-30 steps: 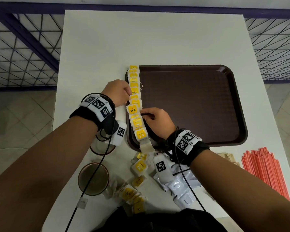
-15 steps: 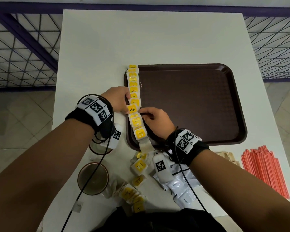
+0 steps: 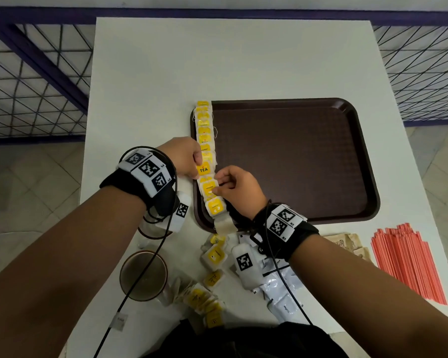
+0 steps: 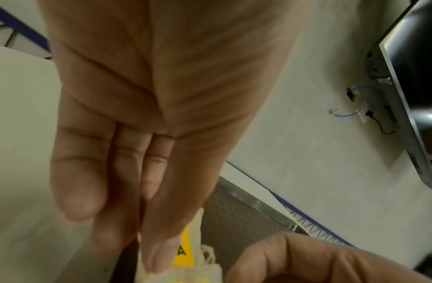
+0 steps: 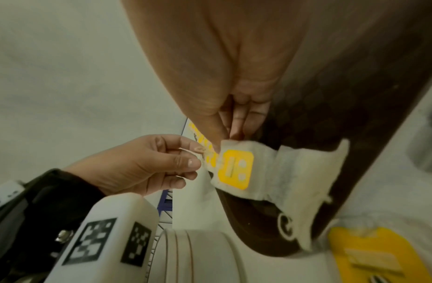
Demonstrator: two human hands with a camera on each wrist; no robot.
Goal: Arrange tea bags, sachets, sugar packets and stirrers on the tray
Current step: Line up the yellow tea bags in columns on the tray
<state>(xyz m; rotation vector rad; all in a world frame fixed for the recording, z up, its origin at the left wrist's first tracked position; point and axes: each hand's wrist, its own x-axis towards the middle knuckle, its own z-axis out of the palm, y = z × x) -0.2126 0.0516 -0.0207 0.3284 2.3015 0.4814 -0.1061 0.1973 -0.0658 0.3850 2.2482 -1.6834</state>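
A row of yellow-labelled tea bags (image 3: 204, 140) lies overlapped along the left edge of the brown tray (image 3: 295, 164). My left hand (image 3: 195, 164) pinches the bag marked TEA (image 3: 203, 169) from the left; the left wrist view shows its fingertips (image 4: 159, 258) on that bag's edge (image 4: 186, 247). My right hand (image 3: 216, 186) pinches the adjoining tea bag (image 3: 209, 188) from the right. In the right wrist view its thumb and fingers (image 5: 217, 145) meet at the top of a tea bag (image 5: 235, 168), opposite the left hand (image 5: 193, 162).
Loose tea bags (image 3: 214, 257) and white sachets (image 3: 282, 288) lie on the white table in front of the tray. Brown sugar packets (image 3: 347, 244) and red stirrers (image 3: 409, 262) sit at the right front. A brown cup (image 3: 143, 273) stands at the left front.
My left hand has slid toward me along the row and now holds the TEA bag. The right hand has stayed almost in place on its bag.
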